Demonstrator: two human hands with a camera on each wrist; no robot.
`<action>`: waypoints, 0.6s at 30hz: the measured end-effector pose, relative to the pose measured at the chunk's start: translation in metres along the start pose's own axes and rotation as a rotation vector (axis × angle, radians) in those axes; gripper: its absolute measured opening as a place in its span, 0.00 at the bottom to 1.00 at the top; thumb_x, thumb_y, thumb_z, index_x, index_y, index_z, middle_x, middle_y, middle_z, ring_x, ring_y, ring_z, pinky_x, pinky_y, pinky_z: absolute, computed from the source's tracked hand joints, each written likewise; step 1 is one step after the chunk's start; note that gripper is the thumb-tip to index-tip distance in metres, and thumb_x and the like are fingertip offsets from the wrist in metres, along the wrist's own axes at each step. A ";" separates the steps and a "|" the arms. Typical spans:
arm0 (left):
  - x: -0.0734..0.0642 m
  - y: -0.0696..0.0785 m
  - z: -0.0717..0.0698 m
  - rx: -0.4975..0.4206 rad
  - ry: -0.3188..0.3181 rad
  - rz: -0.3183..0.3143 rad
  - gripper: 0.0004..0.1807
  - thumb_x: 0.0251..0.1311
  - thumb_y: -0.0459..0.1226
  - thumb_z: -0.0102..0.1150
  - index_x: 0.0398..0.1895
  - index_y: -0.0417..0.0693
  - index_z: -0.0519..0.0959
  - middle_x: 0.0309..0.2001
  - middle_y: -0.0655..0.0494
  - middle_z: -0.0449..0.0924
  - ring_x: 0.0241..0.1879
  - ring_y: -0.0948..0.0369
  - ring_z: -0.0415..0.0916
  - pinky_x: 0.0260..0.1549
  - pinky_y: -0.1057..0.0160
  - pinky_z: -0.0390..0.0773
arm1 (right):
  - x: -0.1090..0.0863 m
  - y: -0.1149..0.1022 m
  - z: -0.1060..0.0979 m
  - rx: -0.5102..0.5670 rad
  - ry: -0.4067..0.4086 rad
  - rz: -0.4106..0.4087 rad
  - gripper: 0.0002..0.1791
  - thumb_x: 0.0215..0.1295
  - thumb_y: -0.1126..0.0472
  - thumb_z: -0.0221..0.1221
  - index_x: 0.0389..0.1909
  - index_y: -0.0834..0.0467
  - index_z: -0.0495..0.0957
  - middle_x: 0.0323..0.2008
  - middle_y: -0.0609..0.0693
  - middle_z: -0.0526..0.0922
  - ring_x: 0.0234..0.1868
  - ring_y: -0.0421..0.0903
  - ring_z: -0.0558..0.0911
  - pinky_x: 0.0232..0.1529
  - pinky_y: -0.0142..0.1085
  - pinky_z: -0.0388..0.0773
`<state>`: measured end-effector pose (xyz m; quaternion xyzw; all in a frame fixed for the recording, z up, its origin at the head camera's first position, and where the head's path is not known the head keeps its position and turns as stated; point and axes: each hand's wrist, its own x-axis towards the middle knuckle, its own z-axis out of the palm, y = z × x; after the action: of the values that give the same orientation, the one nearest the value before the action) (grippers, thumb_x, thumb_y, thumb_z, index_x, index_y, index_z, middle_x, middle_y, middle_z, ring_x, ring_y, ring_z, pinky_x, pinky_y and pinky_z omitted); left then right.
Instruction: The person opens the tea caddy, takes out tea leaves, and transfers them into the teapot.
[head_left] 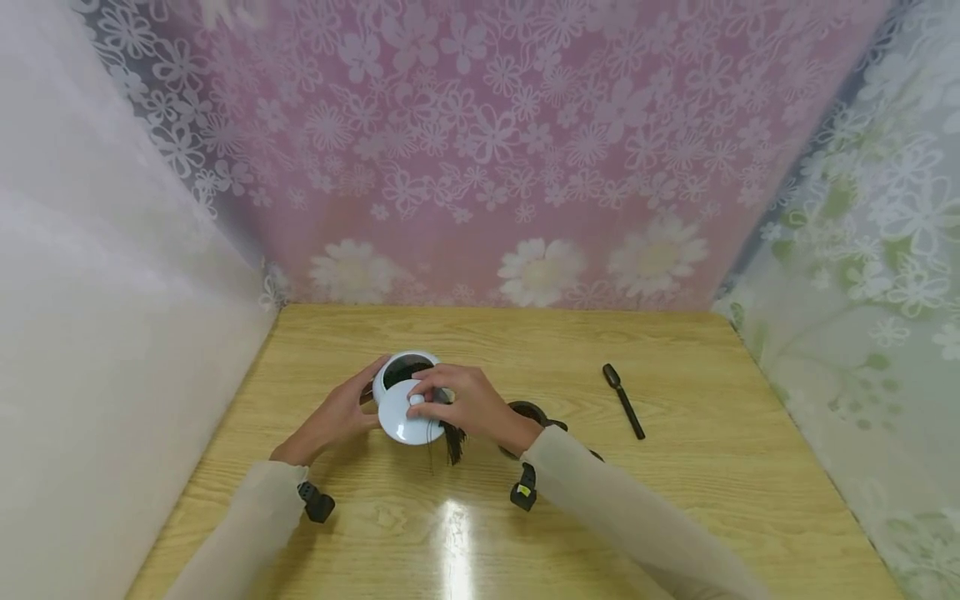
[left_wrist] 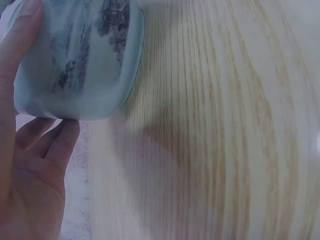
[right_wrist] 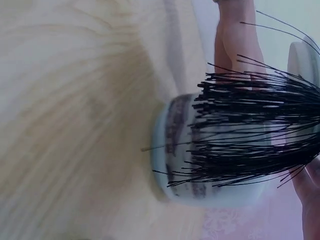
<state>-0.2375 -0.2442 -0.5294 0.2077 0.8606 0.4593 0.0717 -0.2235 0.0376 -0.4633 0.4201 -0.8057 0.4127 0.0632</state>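
Observation:
My left hand (head_left: 337, 421) holds a white lidded jar (left_wrist: 85, 60) with dark painted scenery on its side, thumb on one side and fingers on the other. Dark loose contents, like tea leaves (head_left: 403, 372), show through its round mouth. Between thumb and fingers, my right hand (head_left: 474, 406) pinches the knob of the white lid (head_left: 402, 421). The lid is off the mouth, overlapping the jar's near side in the head view. A black tassel (head_left: 453, 443) hangs from the lid; in the right wrist view its strands cross in front of the jar.
A dark round vessel (head_left: 527, 408) stands right of the jar, partly covered by my right forearm. Farther right, a black long-handled scoop (head_left: 624, 402) lies on the wood-grain table (head_left: 697, 417). Patterned walls border the table at the back and sides.

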 end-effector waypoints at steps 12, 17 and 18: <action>-0.001 0.001 0.001 0.006 0.014 -0.008 0.66 0.57 0.49 0.85 0.91 0.54 0.50 0.86 0.45 0.58 0.81 0.41 0.65 0.78 0.41 0.72 | -0.049 0.003 0.010 0.006 -0.082 0.024 0.11 0.65 0.55 0.78 0.44 0.55 0.93 0.55 0.54 0.91 0.61 0.51 0.89 0.63 0.40 0.89; -0.001 0.000 0.002 0.000 0.015 -0.008 0.65 0.57 0.51 0.84 0.91 0.58 0.50 0.87 0.46 0.57 0.82 0.41 0.64 0.78 0.40 0.71 | -0.065 0.007 0.023 -0.004 -0.124 0.020 0.11 0.66 0.53 0.77 0.45 0.53 0.92 0.51 0.50 0.92 0.63 0.51 0.88 0.63 0.37 0.88; -0.001 0.000 0.002 0.001 0.015 -0.008 0.65 0.57 0.52 0.84 0.91 0.58 0.50 0.87 0.46 0.57 0.82 0.41 0.64 0.78 0.40 0.71 | -0.068 0.008 0.026 -0.002 -0.138 0.028 0.11 0.67 0.52 0.77 0.45 0.53 0.92 0.51 0.50 0.91 0.63 0.51 0.88 0.63 0.36 0.88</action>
<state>-0.2361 -0.2430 -0.5305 0.2008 0.8623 0.4600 0.0668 -0.1792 0.0645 -0.5155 0.4360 -0.8146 0.3826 0.0022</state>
